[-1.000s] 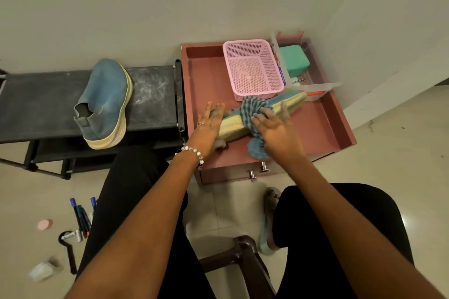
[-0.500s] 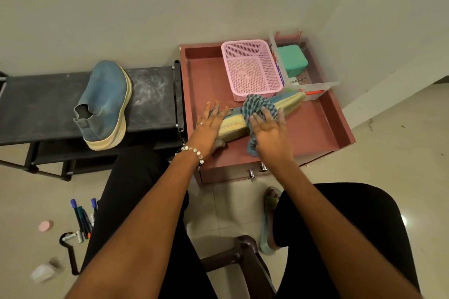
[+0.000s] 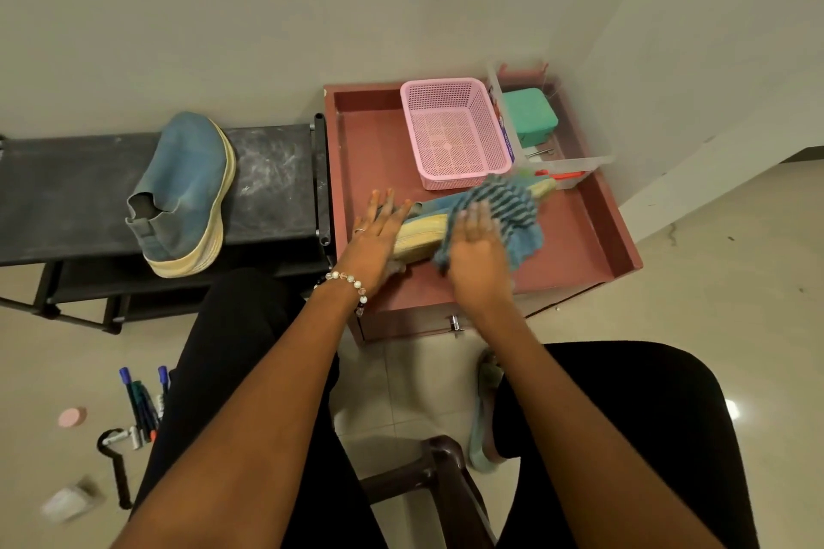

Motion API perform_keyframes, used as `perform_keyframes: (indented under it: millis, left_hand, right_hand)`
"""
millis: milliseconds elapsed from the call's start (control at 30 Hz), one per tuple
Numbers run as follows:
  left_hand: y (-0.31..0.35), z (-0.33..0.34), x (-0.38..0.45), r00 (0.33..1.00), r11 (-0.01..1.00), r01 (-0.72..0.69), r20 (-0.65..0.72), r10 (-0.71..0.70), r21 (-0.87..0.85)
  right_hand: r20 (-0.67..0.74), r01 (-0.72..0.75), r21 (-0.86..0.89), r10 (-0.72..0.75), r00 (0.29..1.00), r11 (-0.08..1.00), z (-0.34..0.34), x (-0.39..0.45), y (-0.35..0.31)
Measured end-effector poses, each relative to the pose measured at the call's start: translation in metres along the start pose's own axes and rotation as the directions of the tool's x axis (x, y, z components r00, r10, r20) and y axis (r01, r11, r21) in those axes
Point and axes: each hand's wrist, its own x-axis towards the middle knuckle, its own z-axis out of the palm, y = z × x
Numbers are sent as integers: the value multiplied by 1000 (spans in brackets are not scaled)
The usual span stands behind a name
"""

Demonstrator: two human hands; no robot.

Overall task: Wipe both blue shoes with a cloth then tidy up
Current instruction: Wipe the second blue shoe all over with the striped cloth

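1. We see the cloth (image 3: 504, 214) has slid toward the toe: a second ago it was bunched at mid-shoe, now it spreads over the front half of the shoe (image 3: 419, 232) lying on its side on the red desk (image 3: 579, 245). We judge the wipe of this shoe is well under way.
2. Our right hand (image 3: 475, 250) has followed, fingers flat and extended, pressing the cloth down, an open grip rather than a pinch. Earlier its knuckles sat nearer the heel.
3. Our left hand (image 3: 376, 236) has hardly moved: fingers straight, bracing the heel end at 9 o'clock of the cloth.
4. The other blue shoe (image 3: 183, 192) stays on the black rack (image 3: 276, 174), at 9 o'clock of the desk, well apart.
5. The pink basket (image 3: 452, 132) sits unchanged at 12 o'clock of the shoe in hand.
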Motion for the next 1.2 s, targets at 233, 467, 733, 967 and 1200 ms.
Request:
perform_keyframes:
  millis: [233, 467, 733, 967, 1200]
  left_hand:
    - [-3, -1, -1, 1000, 999, -15, 10, 15, -38]
    - [-3, 1, -2, 1000, 999, -25, -11, 25, -33]
    - [-3, 2, -1, 998, 999, -47, -29, 47, -17]
    - [-3, 0, -4, 999, 998, -53, -3, 53, -23]
    - [-3, 3, -5, 998, 998, -60, -29, 59, -16]
  right_hand:
    - [-80, 190, -155, -204, 976, 970, -11, -2, 60]
    - [-41, -179, -153, 175, 984, 972, -42, 37, 67]
    - [-14, 20, -25, -20, 1000, 1000, -1, 0, -16]
    - [-33, 40, -203, -48, 998, 978, -18, 9, 53]
    - [-12, -246, -119, 246, 969, 962, -38, 55, 50]
